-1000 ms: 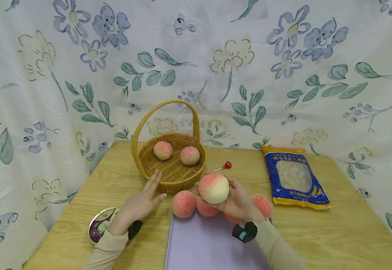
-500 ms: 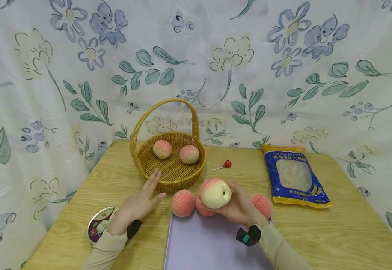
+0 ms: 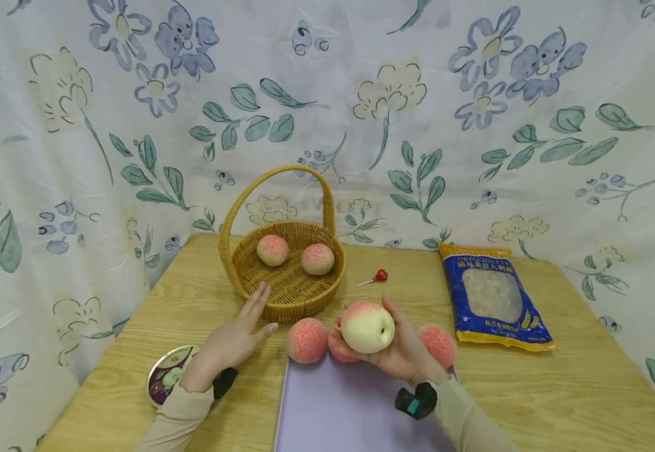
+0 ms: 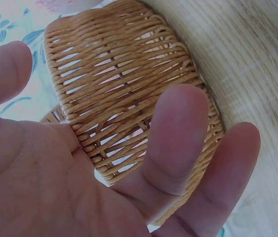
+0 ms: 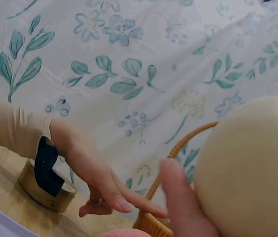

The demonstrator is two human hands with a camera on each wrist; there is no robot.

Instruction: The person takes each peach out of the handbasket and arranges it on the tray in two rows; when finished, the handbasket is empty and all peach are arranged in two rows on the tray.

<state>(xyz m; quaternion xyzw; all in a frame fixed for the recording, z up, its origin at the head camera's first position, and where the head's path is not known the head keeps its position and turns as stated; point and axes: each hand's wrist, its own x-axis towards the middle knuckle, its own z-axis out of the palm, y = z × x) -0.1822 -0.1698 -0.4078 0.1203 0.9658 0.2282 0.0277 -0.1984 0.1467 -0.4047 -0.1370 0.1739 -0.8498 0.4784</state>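
My right hand holds a peach up over the far end of the lilac tray, its pale side and stem hollow facing the head camera. In the right wrist view, the pale peach fills the right side beside a finger. My left hand is at the near left rim of the wicker basket, fingers extended. The left wrist view shows its fingers against the woven wall. Two peaches lie in the basket, one left and one right.
Peaches sit along the tray's far edge: one at left, one partly behind the held peach, one at right. A red lollipop, a blue pasta bag and a round tin lie on the wooden table.
My right hand has turned the peach, so its stem hollow now faces the head camera, and has shifted slightly right and nearer. My left hand stays at the basket.
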